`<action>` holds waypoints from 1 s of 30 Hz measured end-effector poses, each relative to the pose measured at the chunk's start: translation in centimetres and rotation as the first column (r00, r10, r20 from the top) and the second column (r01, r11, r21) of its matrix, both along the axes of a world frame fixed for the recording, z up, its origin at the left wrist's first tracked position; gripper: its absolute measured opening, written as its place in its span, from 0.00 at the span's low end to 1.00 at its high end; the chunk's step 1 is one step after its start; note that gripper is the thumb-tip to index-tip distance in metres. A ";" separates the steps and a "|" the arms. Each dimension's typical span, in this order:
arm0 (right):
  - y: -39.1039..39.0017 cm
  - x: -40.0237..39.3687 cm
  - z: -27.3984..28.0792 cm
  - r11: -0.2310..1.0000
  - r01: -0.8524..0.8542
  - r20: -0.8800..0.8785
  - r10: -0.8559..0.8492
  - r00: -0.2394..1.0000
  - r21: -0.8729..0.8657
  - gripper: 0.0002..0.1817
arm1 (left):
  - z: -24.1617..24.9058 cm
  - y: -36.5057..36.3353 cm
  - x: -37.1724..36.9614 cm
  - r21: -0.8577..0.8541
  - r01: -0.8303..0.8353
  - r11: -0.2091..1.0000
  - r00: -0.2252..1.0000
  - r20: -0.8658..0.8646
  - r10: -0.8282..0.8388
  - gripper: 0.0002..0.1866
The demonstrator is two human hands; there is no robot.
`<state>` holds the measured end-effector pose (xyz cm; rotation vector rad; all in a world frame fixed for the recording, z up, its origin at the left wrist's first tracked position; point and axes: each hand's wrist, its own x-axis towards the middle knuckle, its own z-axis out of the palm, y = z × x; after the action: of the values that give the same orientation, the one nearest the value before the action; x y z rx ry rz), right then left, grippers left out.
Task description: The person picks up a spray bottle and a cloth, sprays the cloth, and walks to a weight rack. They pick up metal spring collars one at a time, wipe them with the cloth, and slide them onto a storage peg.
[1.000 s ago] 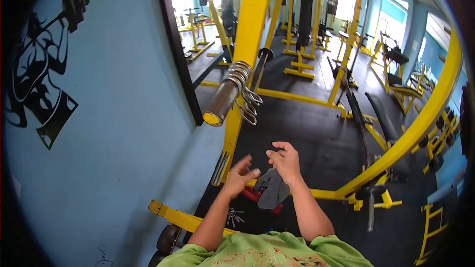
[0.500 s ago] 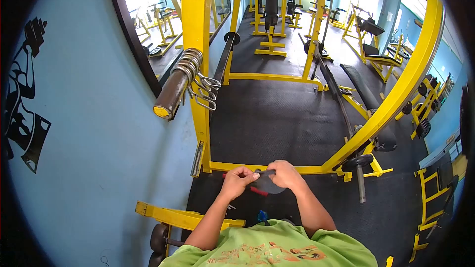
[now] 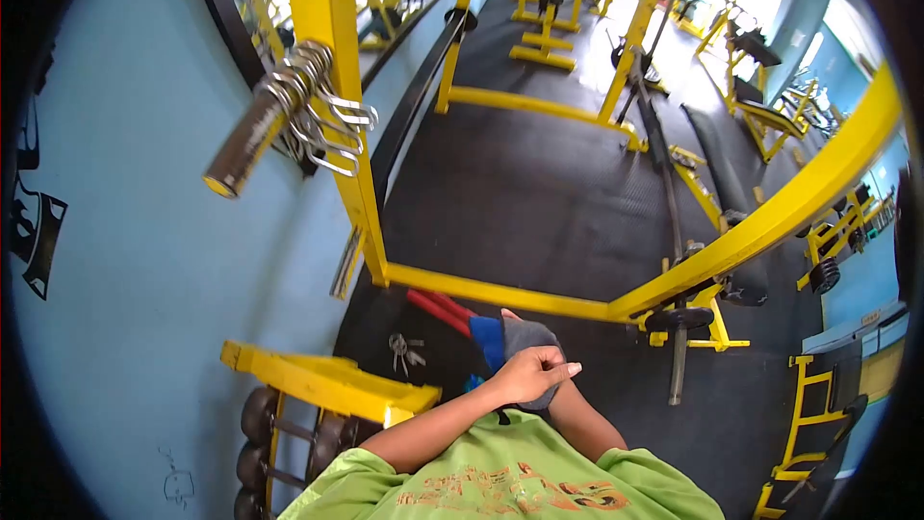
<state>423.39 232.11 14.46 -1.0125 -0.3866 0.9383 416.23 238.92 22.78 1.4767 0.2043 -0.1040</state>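
Note:
A dark grey cloth (image 3: 529, 335) lies over my right hand (image 3: 562, 387), whose fingers are mostly hidden beneath it. My left hand (image 3: 535, 374) is in front of the cloth at its lower part, thumb and fingers drawn together. Whether the left fingers pinch the cloth is too small to tell. Something blue (image 3: 489, 341) shows at the cloth's left side, beside red bars (image 3: 441, 310) near the floor.
A yellow rack frame (image 3: 500, 293) crosses ahead. Spring collars (image 3: 332, 130) hang from a peg at the upper left. Dumbbells (image 3: 258, 414) sit on a yellow rack at the lower left. Metal clips (image 3: 402, 351) lie on the black floor. A barbell (image 3: 678, 366) is at the right.
The view has shifted and tilted. My hands, earlier side by side with the grey cloth between them, now overlap, the left in front. The cloth is raised, and the blue piece and red bars show more.

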 end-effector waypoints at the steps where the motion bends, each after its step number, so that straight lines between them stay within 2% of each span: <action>1: -1.0 -0.3 -1.3 0.999 -0.017 -0.042 0.015 0.999 -0.031 0.20 | -0.9 -0.9 0.0 0.145 0.006 0.989 0.999 -0.036 -0.001 0.19; 2: -3.5 -2.2 -3.6 0.999 -0.038 -0.085 0.035 0.996 -0.036 0.20 | -1.9 -1.4 0.1 0.290 0.029 0.956 0.997 -0.077 -0.007 0.23; 3: -4.6 -1.6 -4.9 0.998 -0.055 -0.130 0.050 0.990 -0.032 0.20 | -2.5 -1.8 0.3 0.312 0.144 0.939 0.954 -0.297 -0.048 0.32; 4: -6.0 -1.8 -6.5 0.997 -0.064 -0.184 0.058 0.981 -0.029 0.19 | -4.0 -2.1 0.3 0.285 0.159 0.945 0.936 -0.347 -0.053 0.32; 6: -7.0 -2.3 -11.0 0.998 -0.062 -0.303 0.050 0.952 -0.032 0.19 | -8.2 -3.0 0.3 0.117 0.029 0.993 0.937 -0.349 0.014 0.36; 8: -8.1 -0.7 -17.0 0.997 -0.058 -0.423 0.031 0.906 -0.052 0.19 | -14.5 -3.9 0.2 -0.020 0.003 1.000 0.908 -0.418 -0.011 0.34; 10: -9.6 -2.0 -23.9 0.996 -0.041 -0.548 -0.011 0.837 -0.082 0.18 | -21.8 -4.8 -0.1 -0.187 -0.150 0.971 0.906 -0.418 0.060 0.28; 12: -9.7 -2.7 -31.2 0.993 -0.029 -0.639 -0.051 0.767 -0.114 0.18 | -28.5 -5.1 0.0 -0.247 -0.259 0.934 0.847 -0.523 0.097 0.24; 15: -11.0 -2.7 -42.8 0.981 -0.021 -0.742 -0.130 0.657 -0.191 0.18 | -39.9 -5.3 -0.3 -0.361 -0.463 0.810 0.733 -0.669 0.121 0.19; 16: -13.6 -4.9 -45.1 0.976 -0.027 -0.768 -0.152 0.622 -0.216 0.18 | -43.0 -4.8 -0.5 -0.372 -0.540 0.755 0.682 -0.719 0.133 0.18; 17: -11.4 -2.9 -45.1 0.984 0.021 -0.800 -0.157 0.580 -0.177 0.17 | -46.3 -4.0 -0.6 -0.322 -0.562 0.762 0.576 -0.813 0.081 0.18; 18: -10.9 -2.1 -46.2 0.982 -0.042 -0.881 -0.147 0.450 -0.185 0.18 | -49.6 -3.3 -0.8 -0.272 -0.573 0.773 0.463 -0.886 0.032 0.19; 19: -10.4 -1.6 -47.4 0.978 -0.101 -0.941 -0.142 0.307 -0.181 0.18 | -52.9 -3.0 -1.2 -0.271 -0.692 0.669 0.434 -0.897 0.086 0.19; 20: -8.5 -0.4 -48.1 0.977 -0.108 -0.924 -0.132 0.358 -0.182 0.20 | -56.1 -2.5 -1.5 -0.257 -0.794 0.551 0.395 -0.907 0.146 0.20; 21: -6.8 0.5 -49.3 0.978 -0.114 -0.904 -0.115 0.412 -0.177 0.23 | -58.7 -1.5 -1.9 -0.173 -0.837 0.519 0.310 -0.931 0.190 0.20; 22: -6.1 0.6 -51.9 0.975 -0.128 -0.911 -0.119 0.394 -0.183 0.23 | -61.1 -0.4 -2.2 -0.086 -0.870 0.486 0.224 -0.946 0.234 0.20; 24: -4.6 0.6 -57.1 0.948 -0.100 -0.896 -0.246 0.371 -0.301 0.24 | -65.6 2.6 -3.0 0.087 -0.847 0.524 0.118 -0.931 0.345 0.21; 25: -3.6 0.9 -58.8 0.947 -0.116 -0.902 -0.240 0.359 -0.298 0.24 | -67.5 4.5 -3.6 0.146 -0.811 0.566 0.089 -0.926 0.366 0.21; 26: -2.4 1.5 -60.0 0.975 -0.163 -0.957 -0.105 0.272 -0.153 0.26 | -69.4 6.6 -4.4 0.206 -0.769 0.605 0.060 -0.919 0.390 0.21; 27: -1.1 2.0 -60.8 0.981 -0.193 -0.983 0.035 0.180 0.000 0.29 | -71.6 8.8 -5.6 0.349 -0.721 0.599 0.006 -0.861 0.509 0.24; 28: 0.7 2.1 -61.1 0.979 -0.202 -0.985 0.047 0.168 0.012 0.29 | -73.0 10.8 -6.5 0.487 -0.659 0.573 -0.036 -0.782 0.622 0.28; 30: 4.2 1.8 -61.6 0.935 -0.300 -0.891 -0.035 0.453 -0.189 0.31 | -74.6 14.4 -7.0 0.784 -0.559 0.269 -0.402 -0.540 0.739 0.39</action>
<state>425.23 236.31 -47.13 -0.6314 0.6327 1.5861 409.22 253.36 -51.77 0.8852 2.3270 0.0764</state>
